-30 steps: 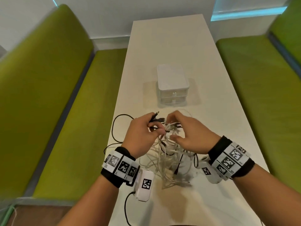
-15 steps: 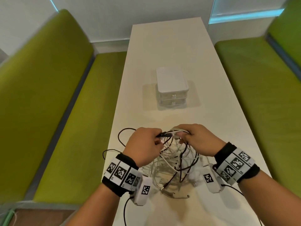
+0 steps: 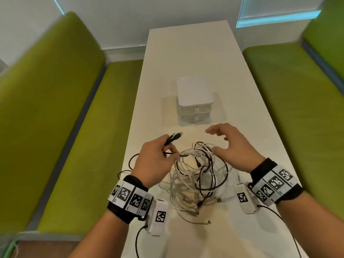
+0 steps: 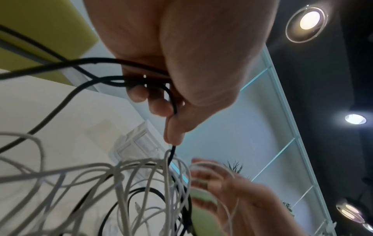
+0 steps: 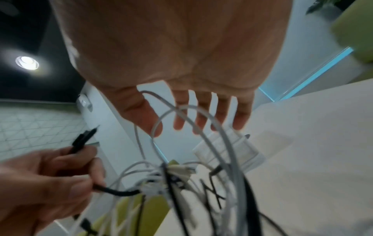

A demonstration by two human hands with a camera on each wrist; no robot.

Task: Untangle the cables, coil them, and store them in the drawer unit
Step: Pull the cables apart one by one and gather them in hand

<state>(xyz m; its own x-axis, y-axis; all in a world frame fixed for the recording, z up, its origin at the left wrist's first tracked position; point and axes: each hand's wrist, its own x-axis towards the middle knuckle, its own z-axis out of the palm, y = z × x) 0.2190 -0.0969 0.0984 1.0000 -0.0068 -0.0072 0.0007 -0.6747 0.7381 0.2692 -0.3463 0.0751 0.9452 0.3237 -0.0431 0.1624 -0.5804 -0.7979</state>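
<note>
- Head view: left hand (image 3: 156,161) at centre-left pinches a black cable (image 3: 172,139), both plug ends sticking out past the fingers toward the upper middle. Probably keeping the freed ends clear of the knot.
- Right hand (image 3: 232,146) at centre-right is spread, fingers relaxed and grasping nothing, hovering over the top of the tangle (image 3: 197,175). White loops sit just under the palm; looks like it is about to pick a strand.
- The tangle is a loose heap of thin white and black cords, round and glossy, with small plugs poking out at the bottom. It lies on the table (image 3: 186,58), a smooth cream slab, at lower centre.
- Drawer unit (image 3: 194,101), white plastic with rounded corners and two shut drawers with small knobs, stands above the hands in frame, apart from the heap.
- Green padded benches (image 3: 55,108) run down both sides.
- Left wrist view: fingers (image 4: 159,107) curl round the black cable at upper centre, thumb pressing it. The cable drops into white loops at the bottom. Right hand is blurred at lower right.
- Right wrist view: right palm fills the top, fingers (image 5: 203,118) straight and spread. White loops (image 5: 201,121) arc across in front of them; I cannot tell if they touch.
- Left hand at lower left clenches the black cable, plugs pointing up. Drawer unit sits at centre right.
- Judgement: still untangling; nothing coiled or stored.
</note>
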